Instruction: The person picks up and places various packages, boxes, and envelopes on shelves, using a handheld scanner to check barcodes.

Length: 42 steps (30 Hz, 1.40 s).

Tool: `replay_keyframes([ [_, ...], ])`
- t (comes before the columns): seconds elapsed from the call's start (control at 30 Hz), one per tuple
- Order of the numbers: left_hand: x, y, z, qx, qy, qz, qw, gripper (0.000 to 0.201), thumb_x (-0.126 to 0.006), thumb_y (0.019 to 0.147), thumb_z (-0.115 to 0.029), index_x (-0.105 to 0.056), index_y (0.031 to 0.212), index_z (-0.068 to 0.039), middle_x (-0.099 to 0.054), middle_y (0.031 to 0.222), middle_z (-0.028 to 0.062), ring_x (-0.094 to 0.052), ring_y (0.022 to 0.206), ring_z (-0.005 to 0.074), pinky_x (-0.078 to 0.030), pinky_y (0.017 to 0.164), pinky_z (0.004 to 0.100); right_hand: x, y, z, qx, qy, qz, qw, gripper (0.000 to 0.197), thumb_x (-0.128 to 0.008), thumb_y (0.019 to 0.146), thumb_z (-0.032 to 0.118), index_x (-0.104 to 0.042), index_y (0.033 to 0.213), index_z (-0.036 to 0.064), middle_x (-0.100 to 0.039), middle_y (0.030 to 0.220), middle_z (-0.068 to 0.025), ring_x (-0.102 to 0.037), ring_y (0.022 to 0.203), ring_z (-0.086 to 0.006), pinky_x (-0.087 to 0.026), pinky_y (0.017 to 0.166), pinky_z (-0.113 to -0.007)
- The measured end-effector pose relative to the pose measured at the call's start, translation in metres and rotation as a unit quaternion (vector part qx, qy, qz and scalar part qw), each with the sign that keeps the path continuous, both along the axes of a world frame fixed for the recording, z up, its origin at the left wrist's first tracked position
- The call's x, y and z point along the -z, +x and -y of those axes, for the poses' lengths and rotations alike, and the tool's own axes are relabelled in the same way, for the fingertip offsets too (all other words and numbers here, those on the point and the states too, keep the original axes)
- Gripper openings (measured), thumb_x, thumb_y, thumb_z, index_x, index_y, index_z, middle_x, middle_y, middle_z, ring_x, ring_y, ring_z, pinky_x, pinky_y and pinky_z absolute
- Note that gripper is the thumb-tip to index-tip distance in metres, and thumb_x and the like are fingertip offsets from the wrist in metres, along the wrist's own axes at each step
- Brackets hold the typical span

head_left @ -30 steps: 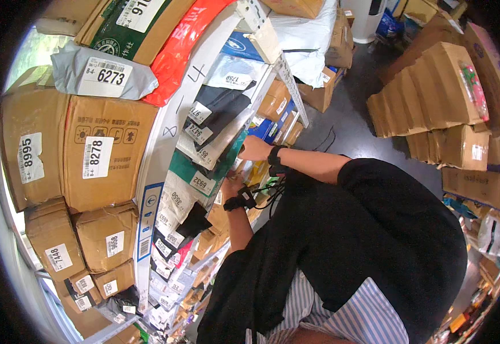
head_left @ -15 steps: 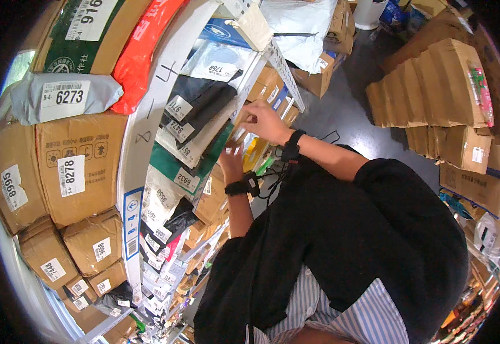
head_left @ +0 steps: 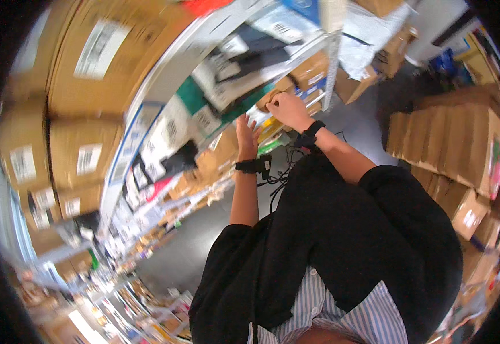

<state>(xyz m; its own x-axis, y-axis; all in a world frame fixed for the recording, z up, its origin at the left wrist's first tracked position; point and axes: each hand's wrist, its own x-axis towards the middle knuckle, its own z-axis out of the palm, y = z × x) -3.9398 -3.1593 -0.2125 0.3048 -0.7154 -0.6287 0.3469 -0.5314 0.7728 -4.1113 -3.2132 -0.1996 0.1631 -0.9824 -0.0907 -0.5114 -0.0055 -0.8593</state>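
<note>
My right hand (head_left: pixel 289 111) is at the shelf's edge, thumb and fingers curled together in a pinch. A brown cardboard-coloured item (head_left: pixel 266 100) is right by its fingertips; whether the fingers grip it or something smaller is blurred. Lower and to the left, my left hand (head_left: pixel 247 135) is raised with its fingers apart and nothing in it. Beside it, on the shelf, lies a green flat parcel (head_left: pixel 190 96) with a white label. Dark plastic mailer bags (head_left: pixel 260 59) and white bags (head_left: pixel 167 126) rest around it.
Labelled cartons (head_left: pixel 84 71) are stacked on the left rack behind a white upright post (head_left: pixel 152 86). Folded brown cartons (head_left: pixel 445 143) stand at the right. Black cables (head_left: pixel 284 175) hang by my left wrist. A white package (head_left: pixel 364 34) sits at the far end.
The view has swung, so the shelf appears turned and blurred. My left hand has moved back from the shelf's parcels with its fingers spread. My right hand stays pinched at the shelf edge.
</note>
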Motion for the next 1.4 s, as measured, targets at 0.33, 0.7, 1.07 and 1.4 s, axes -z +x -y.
replay_keyframes([
  [0.33, -0.058, 0.1, -0.281, -0.244, -0.074, 0.027, 0.967, 0.048, -0.043, 0.097, -0.036, -0.042, 0.131, -0.003, -0.046, 0.133, 0.0114, -0.05, 0.115, 0.0289, -0.044, 0.093, 0.0415, -0.014, 0.148, -0.172, -0.306, 0.057, 0.08, 0.947, 0.031, -0.06, 0.083, 0.031, -0.068, 0.086, 0.001, -0.068, 0.071, -0.0116, -0.066, 0.064, -0.0226, -0.051, 0.06, -0.035],
  [0.7, -0.049, 0.121, -0.401, -0.37, -0.057, 0.002, 0.927, 0.022, -0.055, 0.091, -0.022, -0.058, 0.103, -0.004, -0.064, 0.103, 0.0094, -0.061, 0.09, 0.0223, -0.048, 0.077, 0.0355, 0.058, 0.134, -0.214, -0.214, 0.133, 0.221, 0.942, 0.02, -0.059, 0.088, 0.017, -0.064, 0.091, -0.002, -0.066, 0.074, -0.0058, -0.061, 0.06, -0.0112, -0.049, 0.056, -0.026],
  [1.07, -0.034, 0.108, -0.365, -0.347, -0.072, -0.035, 0.935, 0.019, -0.055, 0.09, -0.017, -0.057, 0.102, -0.003, -0.064, 0.096, 0.0077, -0.062, 0.088, 0.0234, -0.05, 0.074, 0.0362, 0.001, -0.032, -0.073, 0.225, -0.108, -0.122, 0.961, 0.088, -0.082, 0.058, 0.048, -0.045, 0.122, -0.0004, -0.045, 0.121, -0.0311, -0.046, 0.112, -0.0436, -0.04, 0.093, -0.047],
  [1.4, -0.019, 0.07, -0.348, -0.361, -0.057, -0.037, 0.93, 0.019, -0.054, 0.09, -0.017, -0.059, 0.099, -0.002, -0.064, 0.097, 0.0093, -0.063, 0.087, 0.0262, -0.051, 0.077, 0.0394, 0.025, -0.054, -0.025, 0.228, -0.149, -0.156, 0.95, 0.101, -0.082, 0.052, 0.046, -0.035, 0.134, 0.0114, -0.042, 0.117, -0.025, -0.04, 0.112, -0.0397, -0.034, 0.099, -0.045],
])
